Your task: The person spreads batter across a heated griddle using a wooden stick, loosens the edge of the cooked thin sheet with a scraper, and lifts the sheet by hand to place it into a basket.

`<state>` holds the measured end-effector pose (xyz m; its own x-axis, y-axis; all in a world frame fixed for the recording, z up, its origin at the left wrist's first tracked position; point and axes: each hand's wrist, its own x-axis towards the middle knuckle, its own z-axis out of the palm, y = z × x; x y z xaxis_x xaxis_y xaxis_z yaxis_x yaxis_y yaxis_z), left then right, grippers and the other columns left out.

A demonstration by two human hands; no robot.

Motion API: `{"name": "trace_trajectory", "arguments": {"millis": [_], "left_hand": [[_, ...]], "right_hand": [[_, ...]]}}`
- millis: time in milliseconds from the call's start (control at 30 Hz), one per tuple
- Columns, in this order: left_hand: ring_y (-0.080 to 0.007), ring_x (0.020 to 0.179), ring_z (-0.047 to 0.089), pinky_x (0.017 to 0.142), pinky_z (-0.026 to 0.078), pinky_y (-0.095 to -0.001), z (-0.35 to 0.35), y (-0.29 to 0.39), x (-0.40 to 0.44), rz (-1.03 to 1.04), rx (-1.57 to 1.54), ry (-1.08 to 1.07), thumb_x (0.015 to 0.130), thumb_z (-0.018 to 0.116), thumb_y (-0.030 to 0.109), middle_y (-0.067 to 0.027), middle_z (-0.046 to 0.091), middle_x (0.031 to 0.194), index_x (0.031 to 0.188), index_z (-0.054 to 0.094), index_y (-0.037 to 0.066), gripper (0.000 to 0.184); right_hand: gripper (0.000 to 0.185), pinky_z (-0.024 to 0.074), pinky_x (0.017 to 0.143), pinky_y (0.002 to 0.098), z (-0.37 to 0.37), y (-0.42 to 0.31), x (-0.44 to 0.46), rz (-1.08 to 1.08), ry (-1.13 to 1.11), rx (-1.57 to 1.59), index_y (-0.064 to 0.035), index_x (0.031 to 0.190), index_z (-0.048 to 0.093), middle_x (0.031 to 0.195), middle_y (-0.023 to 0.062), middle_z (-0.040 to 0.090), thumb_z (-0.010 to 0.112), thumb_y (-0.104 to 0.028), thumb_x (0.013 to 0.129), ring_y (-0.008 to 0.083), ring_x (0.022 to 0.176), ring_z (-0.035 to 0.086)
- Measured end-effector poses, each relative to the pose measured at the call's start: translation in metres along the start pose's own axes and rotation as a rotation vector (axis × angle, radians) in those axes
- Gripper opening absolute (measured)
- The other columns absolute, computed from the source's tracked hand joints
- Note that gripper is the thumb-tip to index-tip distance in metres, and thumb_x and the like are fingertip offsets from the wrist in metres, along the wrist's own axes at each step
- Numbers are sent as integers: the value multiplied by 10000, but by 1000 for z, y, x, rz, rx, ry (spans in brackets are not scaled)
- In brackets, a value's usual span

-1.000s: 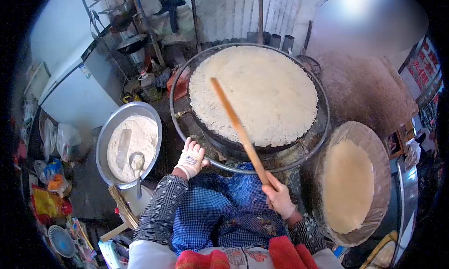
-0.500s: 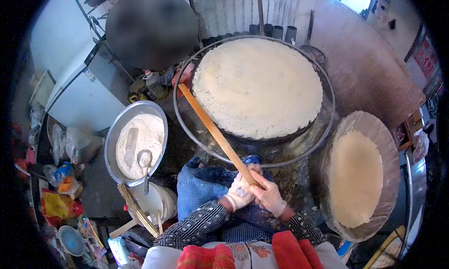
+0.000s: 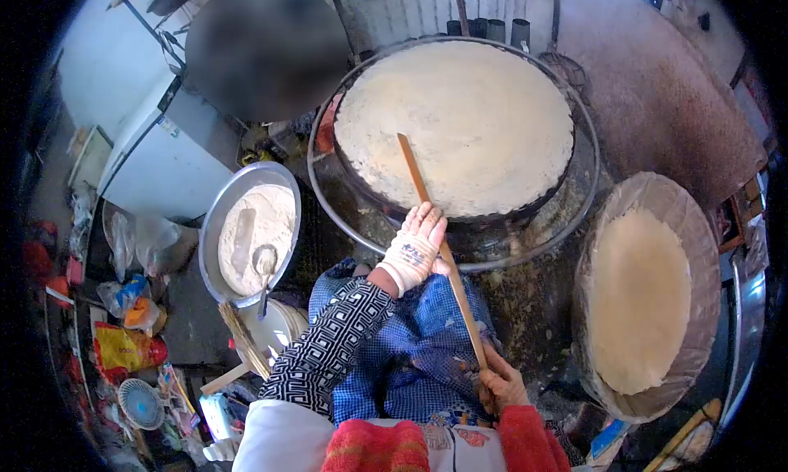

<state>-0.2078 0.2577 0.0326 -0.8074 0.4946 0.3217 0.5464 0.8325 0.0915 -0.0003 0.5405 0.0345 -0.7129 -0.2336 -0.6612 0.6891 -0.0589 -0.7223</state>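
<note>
A long flat wooden stick (image 3: 462, 301) runs from my lap up over the big round griddle, its far tip above a wide pale sheet of dough (image 3: 460, 119). My left hand (image 3: 417, 244), its palm covered by a pale wrap, is closed on the stick near its middle; part of the grip is hidden. Lower down, my right hand (image 3: 503, 379) has its fingers around the stick's near end. Around the griddle runs a metal ring (image 3: 336, 217). Whether the stick's tip touches the dough I cannot tell.
To the left stands a metal basin (image 3: 212, 254) of flour with a ladle (image 3: 264, 263) in it. Below it are a white bucket (image 3: 283, 324) and a straw brush (image 3: 244, 339). On the right, a lined tub (image 3: 702, 308) holds pale batter. A white cabinet (image 3: 168, 172) stands at far left.
My hands have moved apart: the left slid up the stick, the right went down to its near end. The stick now points more upright, with its tip over the dough instead of the ring.
</note>
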Motion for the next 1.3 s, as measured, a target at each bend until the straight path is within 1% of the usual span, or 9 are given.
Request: {"name": "trace_trajectory", "arguments": {"millis": [67, 167, 333, 467, 567, 633, 733, 900, 1300], "left_hand": [[-429, 1355, 332, 1163, 213, -515, 1, -16, -5, -19, 24, -12, 656, 502, 724, -250, 448, 1371, 1304, 466, -65, 1022], [-431, 1360, 321, 1171, 203, -513, 3, -50, -10, -58, 66, -26, 578, 619, 668, -249, 446, 1373, 1297, 468, -65, 1037], [-442, 1366, 298, 1164, 199, -501, -22, -95, -34, -183, 131, -52, 707, 642, 549, -249, 376, 1431, 1369, 393, -44, 922], [-484, 1389, 234, 1147, 80, -607, -31, -65, -34, -249, 231, -89, 744, 520, 730, -286, 292, 1482, 1431, 393, 81, 954], [-485, 1401, 220, 1146, 109, -608, -30, -7, 28, -51, 76, -142, 717, 417, 841, -299, 276, 1494, 1457, 370, 88, 1057], [-493, 1365, 279, 1145, 183, -568, -16, 30, 88, 205, -68, -17, 717, 589, 682, -303, 328, 1455, 1451, 341, 30, 1013], [-444, 1374, 303, 1159, 210, -497, 25, 68, 168, 403, -162, -79, 711, 593, 682, -272, 380, 1436, 1416, 364, -28, 1026], [-400, 1371, 332, 1149, 251, -473, 65, 30, 230, 322, 22, -287, 640, 653, 661, -227, 448, 1392, 1329, 451, -36, 1001], [-364, 1409, 294, 1187, 190, -452, 27, -78, 181, -49, 87, -280, 685, 660, 643, -225, 436, 1426, 1330, 477, -32, 952]], "right_hand": [[565, 473, 895, 256, 8, -17, 8, 121, -74, 57, -56, 1406, 496, 1227, 88, 639, 635, -114, 861, 126, 1036, 604], [560, 394, 460, 240, 31, -38, 30, -131, -182, -41, -75, 1439, 454, 720, 6, 570, 584, -142, 898, 64, 534, 510], [551, 487, 658, 227, 59, -47, 75, -459, -225, -184, -36, 1406, 476, 961, 80, 677, 636, -178, 899, 72, 734, 604], [573, 515, 798, 293, 32, -44, 56, -520, -106, -456, -59, 1411, 467, 1178, 135, 682, 661, -153, 880, 129, 906, 660], [582, 525, 687, 294, -7, -8, 15, -422, 223, -648, -93, 1425, 468, 1042, 113, 709, 658, -149, 878, 143, 744, 657], [571, 500, 588, 289, -27, 34, 1, -506, 405, -476, -105, 1427, 477, 906, 78, 683, 647, -157, 884, 135, 625, 604], [576, 440, 483, 268, -21, 8, 0, -413, 517, -10, -109, 1442, 462, 757, 19, 602, 629, -152, 893, 110, 513, 513], [588, 396, 423, 274, -25, -71, 27, -293, 149, 435, -65, 1445, 433, 636, 11, 526, 640, -184, 908, 110, 460, 465], [598, 369, 421, 252, -21, -143, 86, -112, -173, 244, -88, 1479, 361, 695, -17, 507, 587, -201, 937, 105, 466, 451]]}}
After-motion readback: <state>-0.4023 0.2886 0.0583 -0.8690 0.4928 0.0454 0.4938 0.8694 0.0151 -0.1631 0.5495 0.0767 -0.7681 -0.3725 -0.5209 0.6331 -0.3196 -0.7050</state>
